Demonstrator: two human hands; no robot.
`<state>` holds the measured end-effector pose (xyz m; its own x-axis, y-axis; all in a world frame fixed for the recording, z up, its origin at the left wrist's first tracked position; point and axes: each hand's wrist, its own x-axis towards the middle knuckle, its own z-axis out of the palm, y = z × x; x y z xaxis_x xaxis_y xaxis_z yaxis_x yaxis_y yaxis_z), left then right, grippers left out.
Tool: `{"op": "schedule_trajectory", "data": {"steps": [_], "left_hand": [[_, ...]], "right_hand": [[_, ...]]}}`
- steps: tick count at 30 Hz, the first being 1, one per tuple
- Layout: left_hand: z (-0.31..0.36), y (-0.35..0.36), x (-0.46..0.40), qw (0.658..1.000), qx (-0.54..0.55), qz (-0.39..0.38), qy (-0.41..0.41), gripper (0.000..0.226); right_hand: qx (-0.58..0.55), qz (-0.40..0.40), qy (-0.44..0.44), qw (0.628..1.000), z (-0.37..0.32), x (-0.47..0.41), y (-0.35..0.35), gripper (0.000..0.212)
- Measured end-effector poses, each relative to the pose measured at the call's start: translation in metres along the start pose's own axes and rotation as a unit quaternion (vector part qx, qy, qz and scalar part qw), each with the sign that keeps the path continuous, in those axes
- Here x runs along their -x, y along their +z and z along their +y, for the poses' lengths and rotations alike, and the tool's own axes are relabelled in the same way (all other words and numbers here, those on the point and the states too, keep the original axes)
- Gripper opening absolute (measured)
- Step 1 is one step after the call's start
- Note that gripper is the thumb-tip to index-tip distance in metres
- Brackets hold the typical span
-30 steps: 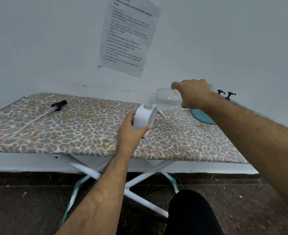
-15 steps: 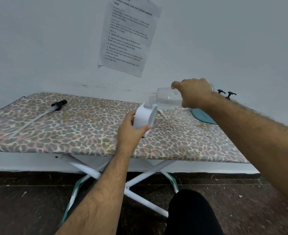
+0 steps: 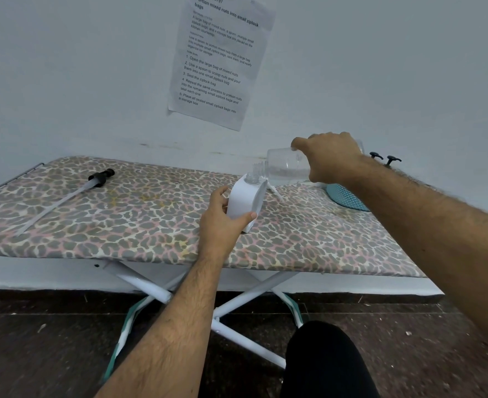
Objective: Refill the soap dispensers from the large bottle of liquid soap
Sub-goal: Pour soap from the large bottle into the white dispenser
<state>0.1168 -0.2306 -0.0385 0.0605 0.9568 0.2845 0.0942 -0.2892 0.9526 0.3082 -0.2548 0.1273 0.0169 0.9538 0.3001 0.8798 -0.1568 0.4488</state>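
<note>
Leopard-print fabric covers the ironing board (image 3: 139,222), which stands on white crossed legs against a pale wall. Far left on the board: pump tube w/ black head (image 3: 100,176), lying flat, long clear stem pointing toward the near-left edge, well apart from the other items. Above centre, printed sheet (image 3: 219,58) stuck to the wall, slightly tilted. Centre: left hand (image 3: 222,222) grips white soap dispenser (image 3: 244,201) from the near side, thumb on the right face, fingers curled round the left; dispenser stands on the board, tilted a little, clear threaded neck uncapped and facing up. Just right of it: large clear bottle (image 3: 287,168), held roughly horizontal above the board, mouth directly over the dispenser neck. Right hand (image 3: 330,159) wraps the bottle's rear half from above, fingers curled over it. Liquid flow: cannot tell. Thin white stem (image 3: 275,192) lies on the board just behind the dispenser. Right of that, teal mesh item (image 3: 349,198) on the board, partly hidden by the right forearm. Two black pump heads (image 3: 384,159) show behind the wrist, near the wall.
</note>
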Motion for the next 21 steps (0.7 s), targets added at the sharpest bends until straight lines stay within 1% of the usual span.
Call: {"op": "schedule_trajectory", "data": {"steps": [2, 6, 15, 21], "left_hand": [[0.0004, 0.0, -0.0008, 1.0, -0.004, 0.0, 0.003, 0.089], [0.0003, 0.0003, -0.0015, 1.0, -0.007, -0.003, 0.004, 0.09], [-0.0006, 0.0007, -0.0001, 1.0, -0.002, -0.011, 0.012, 0.075], [-0.0015, 0.0007, -0.0002, 1.0, 0.002, -0.012, 0.015, 0.073]], "right_hand": [[0.0, 0.0, -0.001, 1.0, 0.0004, -0.0006, -0.0004, 0.064], [0.001, -0.002, -0.001, 1.0, 0.0001, -0.0007, -0.0002, 0.065], [0.004, -0.005, -0.002, 1.0, 0.001, -0.001, -0.0016, 0.065], [0.005, -0.009, 0.001, 1.0, 0.0035, -0.0023, -0.002, 0.065]]}}
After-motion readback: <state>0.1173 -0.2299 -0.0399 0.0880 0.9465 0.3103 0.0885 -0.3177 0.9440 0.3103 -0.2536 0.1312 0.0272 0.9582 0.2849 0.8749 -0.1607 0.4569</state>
